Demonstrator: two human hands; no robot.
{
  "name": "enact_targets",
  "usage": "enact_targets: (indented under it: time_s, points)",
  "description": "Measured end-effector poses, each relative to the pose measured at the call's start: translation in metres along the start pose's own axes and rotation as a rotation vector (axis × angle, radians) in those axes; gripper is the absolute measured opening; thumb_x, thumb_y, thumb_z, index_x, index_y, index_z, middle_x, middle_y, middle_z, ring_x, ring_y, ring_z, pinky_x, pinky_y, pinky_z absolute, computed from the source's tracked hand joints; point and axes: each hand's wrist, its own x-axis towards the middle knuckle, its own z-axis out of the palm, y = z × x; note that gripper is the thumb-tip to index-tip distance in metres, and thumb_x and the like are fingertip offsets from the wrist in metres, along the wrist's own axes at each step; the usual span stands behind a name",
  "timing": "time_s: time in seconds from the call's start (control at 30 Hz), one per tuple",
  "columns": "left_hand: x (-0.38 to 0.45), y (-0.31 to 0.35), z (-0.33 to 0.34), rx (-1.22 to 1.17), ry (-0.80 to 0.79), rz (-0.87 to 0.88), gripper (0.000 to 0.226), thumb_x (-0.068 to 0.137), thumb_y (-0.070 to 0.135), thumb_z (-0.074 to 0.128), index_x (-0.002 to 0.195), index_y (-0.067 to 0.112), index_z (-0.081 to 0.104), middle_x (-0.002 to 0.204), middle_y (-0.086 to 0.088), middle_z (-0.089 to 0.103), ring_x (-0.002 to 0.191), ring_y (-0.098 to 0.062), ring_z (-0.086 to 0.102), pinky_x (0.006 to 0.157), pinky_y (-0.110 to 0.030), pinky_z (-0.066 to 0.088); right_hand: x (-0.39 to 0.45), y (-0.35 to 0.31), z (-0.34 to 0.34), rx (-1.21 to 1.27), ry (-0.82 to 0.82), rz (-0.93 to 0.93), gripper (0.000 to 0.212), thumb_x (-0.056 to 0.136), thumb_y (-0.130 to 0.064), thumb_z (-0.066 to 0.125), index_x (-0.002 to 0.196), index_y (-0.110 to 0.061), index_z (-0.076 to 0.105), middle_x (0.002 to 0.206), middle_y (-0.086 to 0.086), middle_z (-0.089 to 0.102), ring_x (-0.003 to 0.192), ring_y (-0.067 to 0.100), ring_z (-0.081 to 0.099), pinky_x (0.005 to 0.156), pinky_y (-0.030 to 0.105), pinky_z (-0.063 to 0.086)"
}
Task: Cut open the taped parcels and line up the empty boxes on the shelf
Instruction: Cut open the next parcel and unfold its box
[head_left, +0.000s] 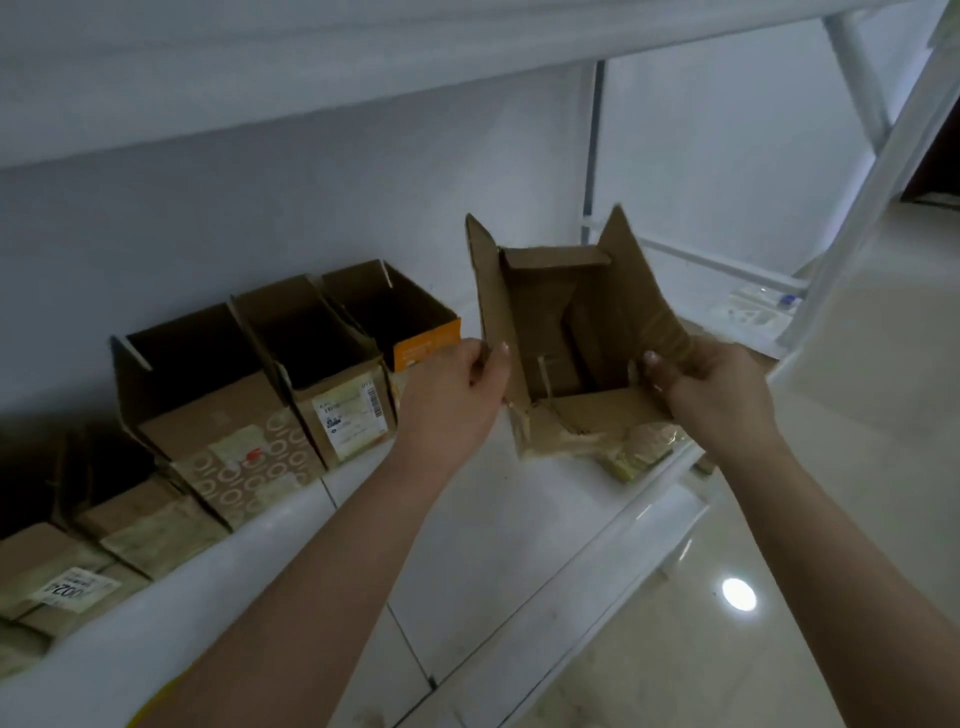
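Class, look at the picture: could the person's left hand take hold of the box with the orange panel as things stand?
Probably not straight away: the left hand grips a flap of the open box. The orange box sits close beside it with nothing between, so letting go would free the way.

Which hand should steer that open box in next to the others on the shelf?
Probably the left hand: it grips the open box on the side facing the orange-fronted box ending the row. The right hand holds the far flap and can only follow.
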Motion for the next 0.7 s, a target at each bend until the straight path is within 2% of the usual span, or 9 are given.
enact_targets:
  time_s: [0.07,0.17,0.27,0.33,0.4,0.5,0.57,0.63,0.7]
  points:
    - [0.022,0.0,0.004,0.052,0.011,0.011,0.047,0.101,0.033,0.047,0.057,0.021,0.041,0.05,0.006,0.044,0.053,-0.013,0.049,0.056,-0.03,0.037,0.027,-0.005,0.005,0.021,-0.006,-0.054,0.023,0.095,-0.035,0.058,0.085,-0.018,0.071,0.08,0.003,0.072,0.079,0.025,0.065,0.076,0.039,0.051]
    - [0.052,-0.001,0.009,-0.046,-0.021,-0.044,0.048,0.102,0.047,0.039,0.065,0.019,0.055,0.054,0.016,0.061,0.066,-0.01,0.068,0.062,-0.018,0.046,0.07,-0.009,0.011,0.172,-0.051,-0.078,0.025,0.096,-0.028,0.059,0.079,-0.014,0.072,0.077,0.009,0.072,0.071,0.024,0.065,0.069,0.036,0.049]
    - [0.081,-0.013,0.006,-0.138,-0.01,-0.144,0.054,0.098,0.062,0.03,0.092,0.024,0.067,0.087,0.006,0.073,0.084,-0.014,0.071,0.086,-0.038,0.056,0.116,-0.001,0.019,0.3,-0.055,-0.082,0.027,0.095,-0.023,0.059,0.073,-0.016,0.073,0.078,0.005,0.074,0.076,0.025,0.069,0.078,0.042,0.056]
    - [0.098,-0.028,0.003,0.073,0.002,-0.142,0.06,0.098,0.063,0.029,0.1,0.018,0.068,0.095,-0.002,0.072,0.092,-0.02,0.068,0.091,-0.043,0.052,0.145,0.006,0.027,0.34,-0.067,-0.086,0.023,0.094,-0.025,0.061,0.08,-0.013,0.073,0.081,0.008,0.074,0.079,0.028,0.071,0.081,0.049,0.058]
    - [0.11,-0.043,0.002,0.475,-0.057,-0.141,0.049,0.101,0.053,0.036,0.108,0.014,0.065,0.1,-0.006,0.069,0.097,-0.025,0.064,0.096,-0.045,0.047,0.171,0.007,0.036,0.336,-0.096,-0.111,0.028,0.091,-0.032,0.061,0.086,-0.006,0.071,0.083,0.014,0.073,0.081,0.032,0.071,0.08,0.054,0.058]
    - [0.117,-0.057,0.011,1.012,-0.225,-0.253,0.031,0.099,0.042,0.046,0.118,0.019,0.055,0.107,-0.003,0.065,0.109,-0.027,0.058,0.115,-0.052,0.022,0.206,-0.003,0.055,0.336,-0.162,-0.136,0.035,0.092,-0.033,0.063,0.091,0.002,0.065,0.088,0.019,0.071,0.079,0.033,0.071,0.075,0.055,0.058]
    - [0.116,-0.069,0.019,1.14,-0.255,-0.315,0.023,0.099,0.033,0.049,0.117,0.02,0.055,0.103,-0.002,0.064,0.108,-0.027,0.057,0.117,-0.055,0.013,0.224,-0.014,0.072,0.335,-0.199,-0.146,0.028,0.095,-0.027,0.062,0.084,-0.001,0.061,0.09,0.02,0.07,0.078,0.033,0.071,0.075,0.054,0.059]
    - [0.112,-0.083,0.023,1.145,-0.18,-0.351,0.016,0.098,0.018,0.05,0.109,0.023,0.06,0.092,0.0,0.065,0.1,-0.024,0.061,0.118,-0.053,0.011,0.238,-0.025,0.088,0.337,-0.217,-0.14,0.027,0.096,-0.024,0.062,0.074,-0.01,0.054,0.09,0.021,0.069,0.078,0.033,0.071,0.076,0.055,0.059]
    - [0.109,-0.092,0.025,1.135,-0.113,-0.384,0.019,0.097,0.013,0.051,0.102,0.027,0.062,0.083,0.003,0.066,0.093,-0.021,0.065,0.119,-0.049,0.012,0.251,-0.036,0.104,0.37,-0.251,-0.132,0.025,0.096,-0.021,0.061,0.075,-0.013,0.054,0.093,0.02,0.068,0.082,0.034,0.07,0.077,0.053,0.059]
